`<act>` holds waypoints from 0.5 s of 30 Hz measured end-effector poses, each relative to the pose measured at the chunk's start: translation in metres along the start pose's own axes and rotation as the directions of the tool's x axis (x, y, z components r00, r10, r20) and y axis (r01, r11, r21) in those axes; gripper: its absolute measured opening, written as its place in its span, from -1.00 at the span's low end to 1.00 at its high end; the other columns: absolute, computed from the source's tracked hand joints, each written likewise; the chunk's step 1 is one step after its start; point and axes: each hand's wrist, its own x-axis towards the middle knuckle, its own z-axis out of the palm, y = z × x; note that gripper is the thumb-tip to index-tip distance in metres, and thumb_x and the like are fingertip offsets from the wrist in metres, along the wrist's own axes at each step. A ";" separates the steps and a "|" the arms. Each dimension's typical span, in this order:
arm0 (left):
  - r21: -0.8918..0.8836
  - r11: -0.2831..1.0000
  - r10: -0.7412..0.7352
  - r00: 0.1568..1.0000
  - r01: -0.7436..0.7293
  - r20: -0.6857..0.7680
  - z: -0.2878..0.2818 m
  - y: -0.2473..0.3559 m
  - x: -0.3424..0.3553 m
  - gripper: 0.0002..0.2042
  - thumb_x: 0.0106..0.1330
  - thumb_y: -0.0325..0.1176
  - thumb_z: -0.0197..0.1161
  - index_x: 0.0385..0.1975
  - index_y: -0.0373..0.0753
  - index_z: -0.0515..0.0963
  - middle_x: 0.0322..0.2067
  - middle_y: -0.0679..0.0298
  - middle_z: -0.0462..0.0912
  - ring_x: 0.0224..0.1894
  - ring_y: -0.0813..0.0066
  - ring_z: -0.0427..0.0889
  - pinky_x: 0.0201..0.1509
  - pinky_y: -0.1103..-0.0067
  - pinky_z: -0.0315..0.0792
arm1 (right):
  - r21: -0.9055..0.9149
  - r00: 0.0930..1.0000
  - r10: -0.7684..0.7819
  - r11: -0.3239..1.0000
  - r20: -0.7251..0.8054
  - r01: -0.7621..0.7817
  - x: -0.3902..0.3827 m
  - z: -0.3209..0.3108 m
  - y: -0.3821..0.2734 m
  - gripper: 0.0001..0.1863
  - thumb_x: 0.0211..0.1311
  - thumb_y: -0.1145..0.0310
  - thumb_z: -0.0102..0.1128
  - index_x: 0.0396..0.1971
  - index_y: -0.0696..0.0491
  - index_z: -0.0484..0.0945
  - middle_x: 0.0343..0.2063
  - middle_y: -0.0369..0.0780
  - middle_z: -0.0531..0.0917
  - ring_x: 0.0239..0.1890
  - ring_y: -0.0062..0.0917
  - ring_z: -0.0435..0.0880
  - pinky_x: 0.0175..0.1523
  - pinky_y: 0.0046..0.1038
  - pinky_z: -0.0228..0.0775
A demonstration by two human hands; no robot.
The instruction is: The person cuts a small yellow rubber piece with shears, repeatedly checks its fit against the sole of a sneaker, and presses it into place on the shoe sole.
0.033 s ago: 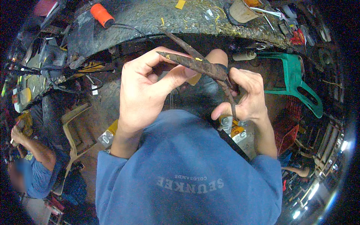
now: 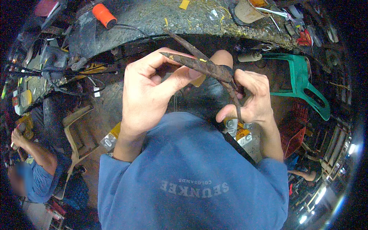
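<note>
While my right hand [image 2: 253,97] grips open scissors [image 2: 209,69], my left hand [image 2: 145,92] pinches a yellow scrap [image 2: 198,81] beside their blades; apparently trimming, which calls for a steady squeeze.

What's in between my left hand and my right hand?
In the head view, open rust-brown scissors span from your left hand to your right hand. A small yellow piece shows just below them, at the left thumb's tip.
</note>
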 end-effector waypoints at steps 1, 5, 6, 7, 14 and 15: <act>-0.031 0.999 -0.009 1.000 0.009 -0.006 0.000 0.000 0.000 -0.83 0.31 -0.67 0.31 -0.13 -0.42 0.67 -0.23 0.21 0.76 -0.15 0.55 0.71 -0.01 0.59 0.61 | 0.000 1.000 0.007 1.000 0.003 -0.007 0.000 0.000 0.000 -0.21 -0.18 -0.50 0.44 -0.54 0.05 0.54 -0.70 -0.24 0.43 -0.69 -0.29 0.50 -0.54 -0.30 0.30; -0.072 0.997 -0.022 1.000 0.021 -0.015 0.002 -0.001 0.001 -0.86 0.31 -0.65 0.32 -0.16 -0.42 0.68 -0.23 0.21 0.76 -0.17 0.56 0.72 -0.01 0.60 0.61 | -0.006 1.000 0.004 1.000 0.002 -0.004 -0.001 0.001 0.002 -0.22 -0.17 -0.50 0.43 -0.56 0.03 0.51 -0.73 -0.25 0.39 -0.71 -0.33 0.48 -0.56 -0.32 0.27; -0.060 0.998 -0.022 1.000 0.021 -0.015 0.002 -0.001 0.001 -0.87 0.31 -0.65 0.32 -0.17 -0.42 0.68 -0.24 0.21 0.77 -0.17 0.56 0.72 -0.01 0.60 0.61 | -0.016 1.000 -0.006 1.000 -0.003 0.006 -0.001 0.002 0.003 -0.22 -0.16 -0.50 0.43 -0.57 0.03 0.51 -0.73 -0.25 0.39 -0.71 -0.34 0.47 -0.56 -0.32 0.27; -0.057 0.998 -0.029 0.999 0.028 -0.024 0.002 -0.001 0.001 -0.87 0.31 -0.64 0.33 -0.17 -0.42 0.68 -0.24 0.21 0.77 -0.18 0.57 0.72 -0.02 0.60 0.61 | -0.002 1.000 -0.008 1.000 0.003 0.008 -0.001 0.002 0.003 -0.22 -0.17 -0.49 0.45 -0.58 0.03 0.49 -0.73 -0.26 0.38 -0.71 -0.34 0.47 -0.57 -0.32 0.26; 0.023 0.998 -0.057 0.998 0.057 -0.028 -0.003 -0.003 0.002 -0.86 0.31 -0.55 0.39 -0.17 -0.42 0.68 -0.24 0.22 0.77 -0.22 0.60 0.71 -0.07 0.62 0.59 | 0.016 1.000 0.010 1.000 0.011 -0.010 -0.002 0.002 0.005 -0.25 -0.23 -0.37 0.57 -0.65 0.03 0.38 -0.75 -0.28 0.36 -0.73 -0.36 0.43 -0.57 -0.33 0.23; 0.004 0.999 -0.044 0.999 0.044 -0.024 -0.003 -0.004 0.002 -0.86 0.32 -0.54 0.40 -0.17 -0.42 0.69 -0.24 0.23 0.77 -0.22 0.60 0.71 -0.07 0.62 0.59 | 0.015 1.000 0.024 1.000 0.012 -0.024 -0.002 0.003 0.004 -0.25 -0.24 -0.35 0.58 -0.65 0.03 0.36 -0.75 -0.28 0.36 -0.73 -0.37 0.42 -0.57 -0.34 0.22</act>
